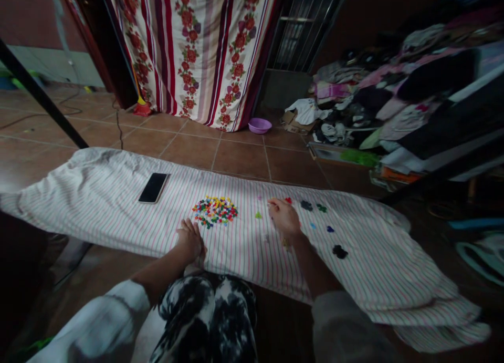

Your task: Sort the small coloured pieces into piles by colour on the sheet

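A mound of small multicoloured pieces (215, 210), too small to name, lies mid-cloth. My left hand (190, 240) rests at its near side by the cloth's front edge, fingers stretched out, apparently holding nothing. To the right, my right hand (284, 216) is low over the cloth with fingers pinched; anything between them is hidden. Around it lie small colour groups: light green pieces (258, 215), red pieces (288, 200), dark grey pieces (306, 205), dark green pieces (322, 208), blue pieces (329, 229), black pieces (339, 251) and tan pieces (285, 242).
A striped cloth (118, 216) covers the long low surface, wrinkled at both ends. A phone (154, 188) lies left of the mound. Beyond are a tiled floor (240, 155), a purple basin (260, 125), a floral curtain (192, 53) and heaped clothes (378, 95).
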{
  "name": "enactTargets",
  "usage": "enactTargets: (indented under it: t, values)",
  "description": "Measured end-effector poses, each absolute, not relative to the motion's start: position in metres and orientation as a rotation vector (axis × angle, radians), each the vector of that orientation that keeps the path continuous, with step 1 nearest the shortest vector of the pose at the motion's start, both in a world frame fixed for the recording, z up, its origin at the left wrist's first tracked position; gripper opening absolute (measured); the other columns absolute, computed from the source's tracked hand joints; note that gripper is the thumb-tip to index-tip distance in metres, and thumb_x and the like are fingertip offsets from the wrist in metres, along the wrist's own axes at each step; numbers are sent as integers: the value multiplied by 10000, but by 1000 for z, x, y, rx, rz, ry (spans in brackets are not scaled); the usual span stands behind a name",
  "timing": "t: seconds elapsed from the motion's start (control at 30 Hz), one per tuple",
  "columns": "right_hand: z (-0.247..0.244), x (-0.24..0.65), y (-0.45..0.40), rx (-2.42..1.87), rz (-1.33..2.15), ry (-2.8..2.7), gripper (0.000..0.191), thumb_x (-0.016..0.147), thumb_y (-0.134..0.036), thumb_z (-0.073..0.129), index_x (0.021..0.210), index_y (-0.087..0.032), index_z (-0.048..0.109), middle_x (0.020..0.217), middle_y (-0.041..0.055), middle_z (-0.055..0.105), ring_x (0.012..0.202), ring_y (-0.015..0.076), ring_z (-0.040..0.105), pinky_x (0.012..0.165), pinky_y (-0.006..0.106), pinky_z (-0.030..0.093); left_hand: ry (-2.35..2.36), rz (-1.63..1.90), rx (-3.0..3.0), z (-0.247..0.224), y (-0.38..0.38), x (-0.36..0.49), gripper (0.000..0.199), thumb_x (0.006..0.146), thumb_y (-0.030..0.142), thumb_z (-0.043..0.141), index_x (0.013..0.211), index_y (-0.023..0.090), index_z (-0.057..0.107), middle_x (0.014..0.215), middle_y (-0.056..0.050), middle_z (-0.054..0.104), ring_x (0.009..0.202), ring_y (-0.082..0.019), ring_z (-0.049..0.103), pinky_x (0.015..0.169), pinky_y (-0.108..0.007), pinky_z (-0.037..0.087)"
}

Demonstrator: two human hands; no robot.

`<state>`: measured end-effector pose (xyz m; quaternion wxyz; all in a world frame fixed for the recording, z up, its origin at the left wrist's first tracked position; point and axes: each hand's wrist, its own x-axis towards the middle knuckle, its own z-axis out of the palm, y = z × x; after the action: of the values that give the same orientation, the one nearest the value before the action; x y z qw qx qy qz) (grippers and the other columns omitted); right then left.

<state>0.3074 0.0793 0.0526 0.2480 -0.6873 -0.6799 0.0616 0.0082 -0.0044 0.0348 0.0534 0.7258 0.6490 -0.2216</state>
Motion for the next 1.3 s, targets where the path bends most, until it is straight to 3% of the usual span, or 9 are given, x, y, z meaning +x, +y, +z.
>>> enactTargets:
  t: [0.17, 0.43, 0.7, 0.97, 1.3]
  values:
    - [46, 237, 70, -1696, 411, -2047, 239, 855, -201, 485, 967, -200, 697, 917, 46, 646, 817, 146, 586, 789, 236, 429, 1969, -708, 2199, 33, -4, 8, 798, 834, 447, 446, 1410, -73, 261, 1443, -395, 211, 1340, -530, 242, 922, -624, 389]
    - [36, 170, 71, -1727, 512, -2226, 234, 901, -252, 486, 1004, -249, 696, 1033, 36, 620, 927, 142, 584, 808, 216, 408, 1974, -681, 2219, 33, -5, 8, 802, 834, 459, 439, 1408, -73, 265, 1439, -394, 227, 1338, -527, 251, 914, -630, 393]
    - [44, 154, 77, -1922, 419, -2339, 329, 958, -297, 381, 1025, -235, 697, 1097, 86, 609, 932, 179, 608, 779, 267, 430, 1980, -604, 2189, 35, -6, 8, 805, 823, 462, 464, 1413, -52, 276, 1450, -375, 232, 1348, -517, 245, 948, -648, 360]
    - [49, 143, 84, -1974, 319, -2383, 305, 936, -229, 401, 1011, -166, 689, 1074, 140, 622, 951, 207, 611, 785, 292, 443, 1982, -591, 2204, 34, -7, 9, 798, 836, 444, 483, 1405, -71, 264, 1440, -397, 209, 1350, -521, 231, 949, -636, 364]
    - [48, 143, 87, -1989, 319, -2339, 289, 929, -238, 400, 1012, -177, 671, 1058, 115, 627, 927, 190, 614, 764, 275, 428, 1971, -570, 2183, 37, -7, 9, 808, 828, 436, 485, 1403, -84, 255, 1443, -394, 214, 1353, -521, 220, 966, -636, 354]
